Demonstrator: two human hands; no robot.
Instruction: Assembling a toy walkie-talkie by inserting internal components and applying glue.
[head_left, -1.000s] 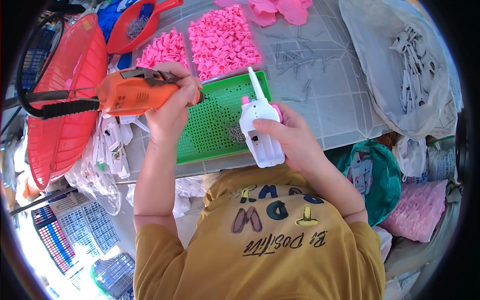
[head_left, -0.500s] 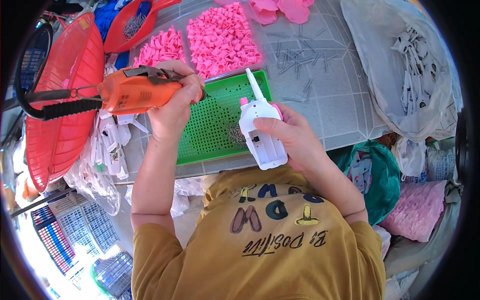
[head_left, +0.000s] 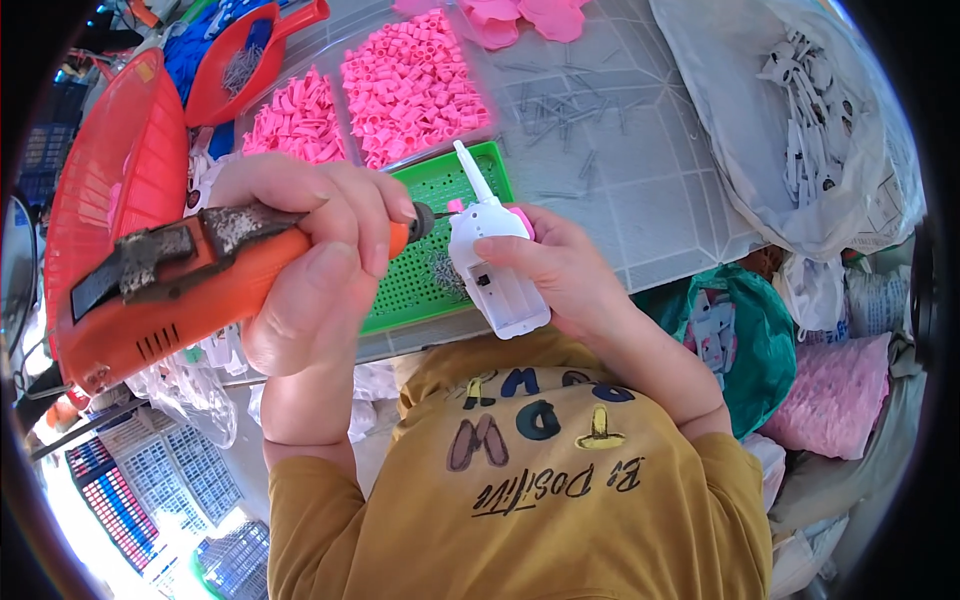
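My left hand [head_left: 335,225] is wrapped round an orange electric screwdriver [head_left: 200,290]. Its dark chuck and thin bit [head_left: 445,214] point right, with the bit's end close to the upper part of a white toy handset [head_left: 497,262]; I cannot tell whether they touch. My right hand [head_left: 565,255] grips this handset from the right, thumb across its back. The handset has a white antenna, pink side parts and an uncovered battery compartment facing up. Below it lies a green perforated tray [head_left: 400,290] with a heap of small screws [head_left: 447,272], partly hidden.
Clear boxes of small pink parts [head_left: 410,90] stand behind the tray. Metal pins [head_left: 565,110] lie scattered on the grey table [head_left: 680,215]. Left are a red scoop [head_left: 215,90] and red basket [head_left: 115,200]; right, a bag of white parts [head_left: 815,140] and a green bag [head_left: 765,350].
The screwdriver has come up closer and swung so its bit reaches the handset's upper part. The handset stays in my right hand; the whole view has shifted slightly.
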